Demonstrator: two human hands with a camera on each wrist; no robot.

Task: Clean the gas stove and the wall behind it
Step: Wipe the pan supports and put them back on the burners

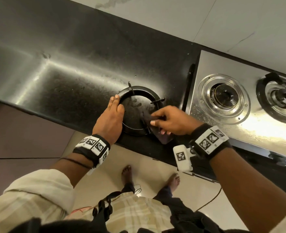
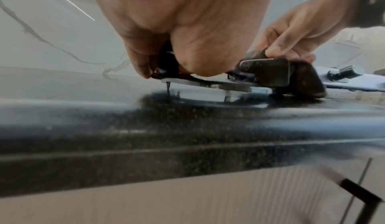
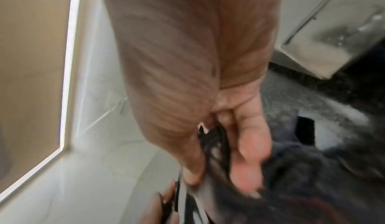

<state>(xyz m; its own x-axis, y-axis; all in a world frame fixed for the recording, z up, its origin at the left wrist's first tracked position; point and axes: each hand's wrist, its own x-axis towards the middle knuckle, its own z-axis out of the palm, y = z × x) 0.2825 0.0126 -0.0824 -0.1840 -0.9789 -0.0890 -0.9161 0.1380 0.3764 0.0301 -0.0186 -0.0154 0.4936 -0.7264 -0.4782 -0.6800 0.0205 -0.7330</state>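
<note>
Here, at the black granite countertop (image 1: pixel 71 91), you work on a round black pan support (image 1: pixel 138 91) taken off the steel gas stove (image 1: pixel 239 125), which sits just beside it to your right with one burner (image 1: pixel 223 96) bare. The ring lies flat on the counter, apparently so you can scrub it without the burner in the way. Your left hand (image 1: pixel 111 121) steadies it: fingers straight along the ring's left rim, thumb curled inside, pinching the metal. Your right hand (image 1: pixel 170 121) comes in from the opposite side, wrist raised, fingers and thumb curled round a dark scrubbing pad (image 1: pixel 162 138) pressed on the ring's near right edge. The right wrist view is blurred, suggesting a rubbing stroke. The white marble-look wall (image 1: pixel 206 19) runs behind the counter and stove, well apart from both hands.
</note>
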